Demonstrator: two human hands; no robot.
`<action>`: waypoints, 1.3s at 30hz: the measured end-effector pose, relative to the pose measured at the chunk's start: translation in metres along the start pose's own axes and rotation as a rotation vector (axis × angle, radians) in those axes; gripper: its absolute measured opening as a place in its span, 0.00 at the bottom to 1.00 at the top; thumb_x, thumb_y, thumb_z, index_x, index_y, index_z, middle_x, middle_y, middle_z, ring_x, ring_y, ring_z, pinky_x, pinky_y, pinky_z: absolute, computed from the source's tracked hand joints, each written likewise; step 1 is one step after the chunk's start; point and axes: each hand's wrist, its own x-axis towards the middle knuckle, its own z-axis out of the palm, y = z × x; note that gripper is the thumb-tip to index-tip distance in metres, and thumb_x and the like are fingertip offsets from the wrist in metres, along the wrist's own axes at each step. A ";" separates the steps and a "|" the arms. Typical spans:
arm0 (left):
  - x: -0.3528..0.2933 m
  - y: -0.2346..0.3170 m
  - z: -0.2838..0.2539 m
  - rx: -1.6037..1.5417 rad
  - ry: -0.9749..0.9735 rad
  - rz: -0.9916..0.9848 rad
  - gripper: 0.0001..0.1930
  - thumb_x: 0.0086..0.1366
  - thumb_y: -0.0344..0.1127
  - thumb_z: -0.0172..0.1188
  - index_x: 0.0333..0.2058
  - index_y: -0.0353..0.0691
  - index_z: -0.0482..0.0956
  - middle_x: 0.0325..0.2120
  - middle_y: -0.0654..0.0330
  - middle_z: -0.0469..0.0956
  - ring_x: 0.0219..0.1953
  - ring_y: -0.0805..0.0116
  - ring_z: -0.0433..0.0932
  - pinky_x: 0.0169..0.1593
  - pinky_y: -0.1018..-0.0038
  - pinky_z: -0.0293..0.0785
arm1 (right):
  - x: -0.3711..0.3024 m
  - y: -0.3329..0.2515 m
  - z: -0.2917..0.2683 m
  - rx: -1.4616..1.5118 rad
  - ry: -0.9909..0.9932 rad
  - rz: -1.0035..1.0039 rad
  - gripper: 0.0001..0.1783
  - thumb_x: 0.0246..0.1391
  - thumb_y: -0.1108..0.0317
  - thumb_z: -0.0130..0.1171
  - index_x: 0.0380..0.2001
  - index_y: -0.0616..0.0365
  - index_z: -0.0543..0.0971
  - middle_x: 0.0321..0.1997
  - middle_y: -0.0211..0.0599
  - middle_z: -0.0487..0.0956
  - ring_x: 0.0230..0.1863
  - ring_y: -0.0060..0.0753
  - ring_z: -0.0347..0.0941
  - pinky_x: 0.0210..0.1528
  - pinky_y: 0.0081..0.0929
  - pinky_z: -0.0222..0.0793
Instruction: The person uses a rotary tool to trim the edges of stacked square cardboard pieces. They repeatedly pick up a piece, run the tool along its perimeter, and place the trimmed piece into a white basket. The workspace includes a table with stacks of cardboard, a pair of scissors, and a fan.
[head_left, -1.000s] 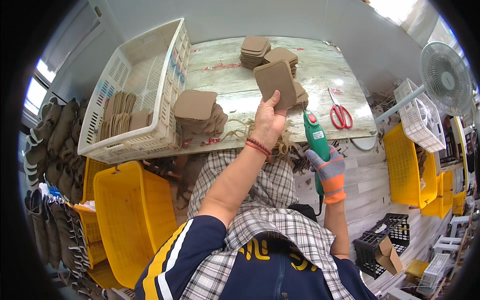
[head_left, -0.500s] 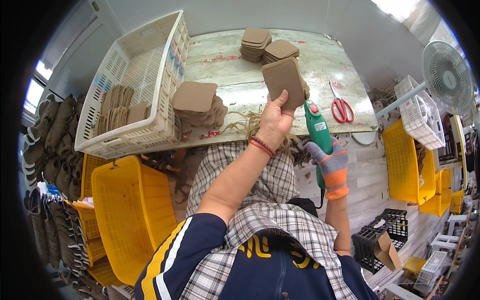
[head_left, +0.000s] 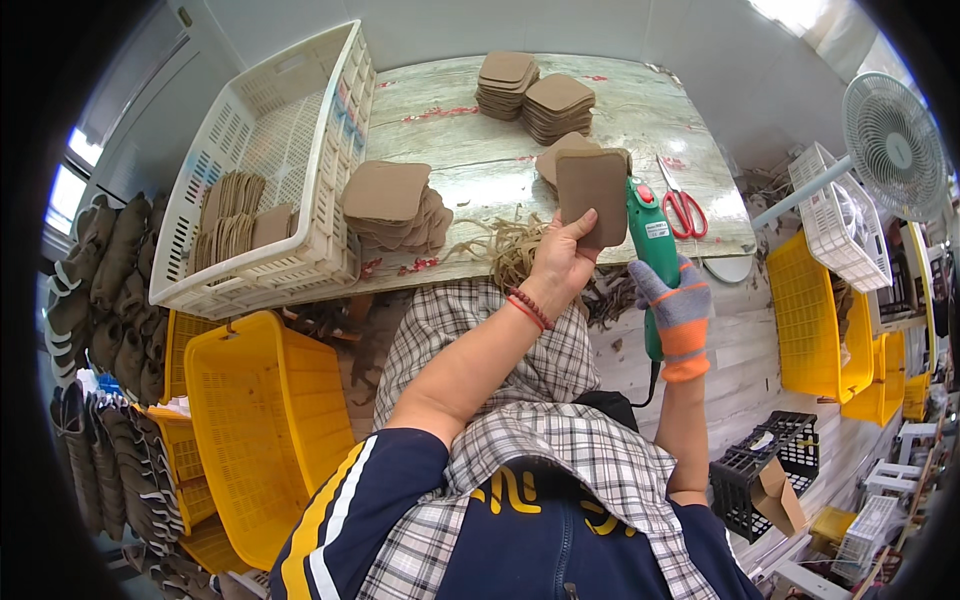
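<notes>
Brown pad (head_left: 592, 192), pinched by left fingers (head_left: 579, 226), shifted rightward.
Gloved right fingers (head_left: 692, 288) grasp green tool (head_left: 650, 222); scissors (head_left: 676, 192) near bench's (head_left: 470, 160) right edge.

The pale table (head_left: 445, 145) bears brown pad stacks (head_left: 388, 195), red-handled scissors (head_left: 676, 192), tan strips (head_left: 512, 252) and, seemingly, a white crate (head_left: 345, 150)

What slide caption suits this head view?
Left grip holding a brown pad beside the green power tool in the gloved right grip, with stacked pads and red-handled scissors on the table.
</notes>
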 end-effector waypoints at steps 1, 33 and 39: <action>0.000 0.000 -0.003 0.002 0.000 0.006 0.18 0.62 0.23 0.53 0.51 0.38 0.66 0.47 0.56 0.74 0.49 0.63 0.75 0.53 0.66 0.75 | 0.001 0.000 -0.001 0.000 0.000 -0.002 0.20 0.43 0.61 0.71 0.35 0.62 0.77 0.20 0.26 0.74 0.18 0.14 0.65 0.20 0.17 0.61; -0.004 0.091 -0.052 0.982 -0.204 -0.260 0.20 0.54 0.20 0.61 0.47 0.33 0.74 0.39 0.63 0.78 0.39 0.76 0.75 0.45 0.79 0.72 | -0.015 0.012 -0.020 -0.089 -0.285 0.114 0.24 0.41 0.59 0.72 0.37 0.62 0.75 0.17 0.25 0.72 0.16 0.13 0.64 0.17 0.15 0.59; -0.005 0.110 -0.036 1.361 -0.236 -0.020 0.15 0.52 0.21 0.61 0.39 0.38 0.75 0.34 0.65 0.77 0.36 0.78 0.73 0.41 0.80 0.71 | -0.016 0.010 -0.027 0.011 -0.350 0.217 0.22 0.42 0.62 0.72 0.37 0.62 0.75 0.20 0.27 0.73 0.17 0.15 0.66 0.19 0.16 0.62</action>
